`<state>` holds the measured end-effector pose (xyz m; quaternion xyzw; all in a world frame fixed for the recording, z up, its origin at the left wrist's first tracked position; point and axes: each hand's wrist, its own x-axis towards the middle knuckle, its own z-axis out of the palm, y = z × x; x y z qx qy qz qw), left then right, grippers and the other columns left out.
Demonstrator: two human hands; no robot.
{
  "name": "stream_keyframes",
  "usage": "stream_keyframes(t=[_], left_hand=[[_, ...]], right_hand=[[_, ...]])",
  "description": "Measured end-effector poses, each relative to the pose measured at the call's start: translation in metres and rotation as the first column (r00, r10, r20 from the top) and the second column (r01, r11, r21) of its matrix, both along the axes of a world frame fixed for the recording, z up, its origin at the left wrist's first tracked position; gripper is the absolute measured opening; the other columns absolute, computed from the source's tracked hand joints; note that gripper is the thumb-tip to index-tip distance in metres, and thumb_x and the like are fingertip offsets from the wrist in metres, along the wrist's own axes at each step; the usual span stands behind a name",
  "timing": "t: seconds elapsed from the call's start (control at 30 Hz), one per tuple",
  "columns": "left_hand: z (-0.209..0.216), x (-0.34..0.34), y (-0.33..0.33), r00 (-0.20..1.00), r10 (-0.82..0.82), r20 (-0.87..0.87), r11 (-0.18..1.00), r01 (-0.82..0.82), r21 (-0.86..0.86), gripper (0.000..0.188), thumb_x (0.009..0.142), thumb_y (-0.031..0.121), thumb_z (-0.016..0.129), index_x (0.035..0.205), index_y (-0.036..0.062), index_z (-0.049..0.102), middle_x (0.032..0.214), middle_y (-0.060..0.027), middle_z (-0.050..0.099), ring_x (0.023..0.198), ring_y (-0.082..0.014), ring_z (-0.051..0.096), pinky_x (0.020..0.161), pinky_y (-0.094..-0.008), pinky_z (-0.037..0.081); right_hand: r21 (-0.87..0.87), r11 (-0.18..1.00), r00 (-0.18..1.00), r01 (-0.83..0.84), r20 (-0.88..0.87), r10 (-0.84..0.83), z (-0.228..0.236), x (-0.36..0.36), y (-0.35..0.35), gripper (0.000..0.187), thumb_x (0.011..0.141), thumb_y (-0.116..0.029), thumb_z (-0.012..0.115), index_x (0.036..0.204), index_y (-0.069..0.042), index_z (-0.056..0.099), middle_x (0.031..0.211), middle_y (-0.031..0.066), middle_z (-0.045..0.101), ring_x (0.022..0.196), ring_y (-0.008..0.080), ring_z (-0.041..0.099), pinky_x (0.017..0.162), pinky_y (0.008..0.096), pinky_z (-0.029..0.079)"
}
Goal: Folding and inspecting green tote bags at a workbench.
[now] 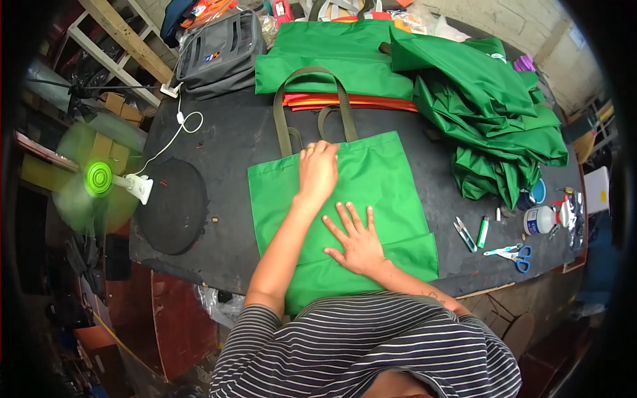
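A green tote bag [378, 176] lies flat on the dark table in front of me, its olive webbing handles [283, 119] stretching away beyond its top edge. My left hand [318, 174] is closed at that top edge, between the handle ends, fingers curled down on the hem; the fingertips are partly hidden. Lower on the bag, my right hand [356, 244] presses flat with its fingers spread. The bag's lower right side shows a fold, and its near end disappears under my striped shirt.
More green bags [332, 53] lie at the back over orange-red fabric [371, 101], with a crumpled green heap [491, 126] at right. Thread snips [465, 235], a green lighter [483, 232], blue-handled scissors [514, 255] and a spray bottle [541, 219] sit at right. A running fan [99, 179] stands left, near a grey backpack [222, 53].
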<state>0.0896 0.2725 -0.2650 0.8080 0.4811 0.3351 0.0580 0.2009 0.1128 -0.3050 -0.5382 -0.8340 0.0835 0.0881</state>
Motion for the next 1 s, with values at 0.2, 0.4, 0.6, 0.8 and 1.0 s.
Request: stream_keyframes(t=[0.2, 0.4, 0.6, 0.8, 1.0], left_hand=[[-0.027, 0.015, 0.028, 0.962, 0.113, -0.247, 0.992, -0.095, 0.085, 0.013, 0.075, 0.008, 0.059, 0.084, 0.0047, 0.066, 0.088, -0.0103, 0.057, 0.089, -0.0283, 0.055, 0.078, -0.0413, 0.041], [-0.03, 0.017, 0.027, 0.939, 0.047, -0.34, 0.995, -0.015, 0.097, 0.011, 0.076, 0.013, 0.061, 0.084, 0.0058, 0.065, 0.09, -0.0105, 0.055, 0.092, -0.0279, 0.053, 0.077, -0.0416, 0.039], [-0.019, 0.016, 0.035, 0.922, -0.02, -0.387, 0.999, 0.032, 0.024, 0.025, 0.07, 0.018, 0.074, 0.089, 0.0058, 0.062, 0.091, -0.0121, 0.057, 0.093, -0.0291, 0.054, 0.078, -0.0435, 0.038], [0.002, 0.017, 0.03, 0.959, -0.039, -0.281, 0.998, 0.053, 0.042, 0.031, 0.062, 0.013, 0.078, 0.087, 0.0052, 0.061, 0.086, -0.0133, 0.061, 0.091, -0.0291, 0.056, 0.077, -0.0418, 0.038], [-0.01, 0.008, 0.008, 0.942, -0.108, -0.318, 0.984, 0.148, 0.104, 0.009, 0.077, 0.011, 0.056, 0.085, 0.0089, 0.061, 0.083, -0.0077, 0.057, 0.088, -0.0261, 0.053, 0.076, -0.0393, 0.038]], right_hand=[[-0.003, 1.0, 1.0, -0.002, 0.009, 0.002, 0.001, 0.001, 0.0, 0.071, 0.089, -0.06, 0.042, 0.149, -0.024, 0.027, 0.154, 0.0184, 0.018, 0.143, 0.0365, 0.014, 0.108, 0.0679, 0.01], [-0.008, 1.0, 1.0, 0.002, 0.014, -0.002, 0.001, 0.0, 0.0, 0.071, 0.089, -0.06, 0.042, 0.149, -0.024, 0.028, 0.154, 0.0184, 0.018, 0.143, 0.0362, 0.013, 0.108, 0.0682, 0.01], [0.004, 1.0, 1.0, -0.001, -0.007, 0.001, 0.001, -0.001, 0.001, 0.07, 0.089, -0.06, 0.043, 0.148, -0.024, 0.029, 0.154, 0.0185, 0.018, 0.143, 0.036, 0.013, 0.108, 0.0683, 0.009], [-0.003, 1.0, 1.0, 0.012, -0.003, -0.012, 0.001, 0.002, 0.0, 0.07, 0.089, -0.06, 0.043, 0.148, -0.024, 0.029, 0.154, 0.0183, 0.018, 0.143, 0.0359, 0.013, 0.108, 0.0684, 0.009], [0.003, 1.0, 1.0, 0.013, -0.016, -0.013, 0.001, 0.001, 0.0, 0.07, 0.089, -0.06, 0.043, 0.148, -0.024, 0.029, 0.154, 0.0179, 0.018, 0.144, 0.0358, 0.012, 0.108, 0.0684, 0.009]])
